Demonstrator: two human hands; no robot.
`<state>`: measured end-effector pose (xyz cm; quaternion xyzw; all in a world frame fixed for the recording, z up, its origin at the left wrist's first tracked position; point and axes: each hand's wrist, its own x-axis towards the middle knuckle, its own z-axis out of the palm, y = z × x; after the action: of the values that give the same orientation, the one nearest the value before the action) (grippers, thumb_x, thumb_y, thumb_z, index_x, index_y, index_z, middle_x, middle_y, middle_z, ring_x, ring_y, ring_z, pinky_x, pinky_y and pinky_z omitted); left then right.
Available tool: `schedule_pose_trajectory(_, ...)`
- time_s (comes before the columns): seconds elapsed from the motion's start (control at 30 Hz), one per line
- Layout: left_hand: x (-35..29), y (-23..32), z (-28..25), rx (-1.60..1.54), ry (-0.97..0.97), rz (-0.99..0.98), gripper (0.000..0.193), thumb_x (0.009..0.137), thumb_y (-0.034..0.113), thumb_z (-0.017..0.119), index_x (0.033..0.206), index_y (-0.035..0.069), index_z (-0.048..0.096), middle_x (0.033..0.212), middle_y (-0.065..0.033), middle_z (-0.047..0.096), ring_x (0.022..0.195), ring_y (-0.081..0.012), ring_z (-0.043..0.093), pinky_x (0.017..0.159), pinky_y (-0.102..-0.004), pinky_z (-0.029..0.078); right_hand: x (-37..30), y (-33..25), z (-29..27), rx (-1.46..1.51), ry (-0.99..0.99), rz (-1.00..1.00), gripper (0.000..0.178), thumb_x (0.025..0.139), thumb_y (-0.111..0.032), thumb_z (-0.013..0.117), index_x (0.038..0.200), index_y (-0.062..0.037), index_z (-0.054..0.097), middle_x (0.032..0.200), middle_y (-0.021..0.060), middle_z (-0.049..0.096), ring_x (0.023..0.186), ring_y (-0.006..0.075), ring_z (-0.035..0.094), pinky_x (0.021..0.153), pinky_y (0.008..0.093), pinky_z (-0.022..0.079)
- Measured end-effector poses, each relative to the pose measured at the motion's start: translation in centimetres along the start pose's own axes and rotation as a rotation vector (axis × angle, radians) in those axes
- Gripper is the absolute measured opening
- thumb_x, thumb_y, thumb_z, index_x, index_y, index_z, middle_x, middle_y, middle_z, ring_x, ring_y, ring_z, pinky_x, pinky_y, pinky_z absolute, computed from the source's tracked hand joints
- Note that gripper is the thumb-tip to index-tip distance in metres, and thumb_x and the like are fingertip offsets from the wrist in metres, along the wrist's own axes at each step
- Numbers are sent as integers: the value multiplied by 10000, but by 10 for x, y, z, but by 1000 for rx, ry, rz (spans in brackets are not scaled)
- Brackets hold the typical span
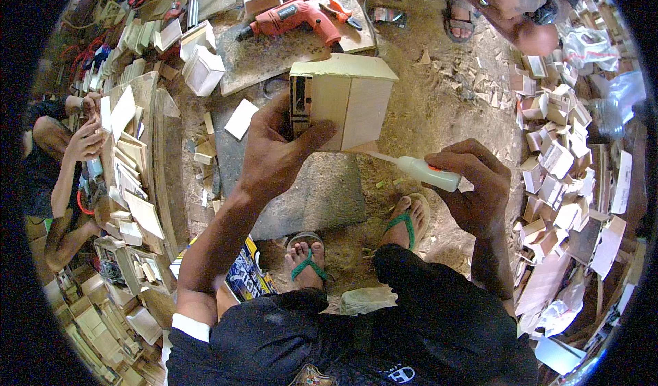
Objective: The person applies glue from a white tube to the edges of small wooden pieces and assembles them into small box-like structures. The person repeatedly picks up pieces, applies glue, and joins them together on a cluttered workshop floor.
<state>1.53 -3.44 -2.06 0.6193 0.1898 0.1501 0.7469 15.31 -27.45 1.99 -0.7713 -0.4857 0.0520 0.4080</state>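
My left hand [284, 139] grips a small pale wooden house-shaped box [349, 105] from its left side, thumb across the front face. The box has a slanted top panel and a dark printed strip at its left end. In my right hand [473, 180] is a small whitish glue bottle [426, 173] with an orange-red mark near the fingers. Its thin nozzle points left, close to the lower edge of the box; whether the tip touches the wood I cannot tell.
A red power drill [291, 19] and orange pliers [340, 14] lie on a board ahead. Wooden pieces pile up at right [548, 173] and left [130, 173]. A co-worker's hands [86, 136] work at the far left; another person's sandaled foot [459, 16] stands at the top right.
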Motion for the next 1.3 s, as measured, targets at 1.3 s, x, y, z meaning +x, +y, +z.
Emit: schedule_pose_trajectory(1.3, 89, -57, 107, 888, -547, 361, 663, 790, 184, 774, 1340, 40, 433, 1166, -221, 606, 1047, -367, 609, 905, -437, 495, -24, -37, -67, 203, 281, -393, 228, 845, -114, 684, 1054, -23, 670, 903, 106, 634, 772, 268, 663, 634, 360, 551)
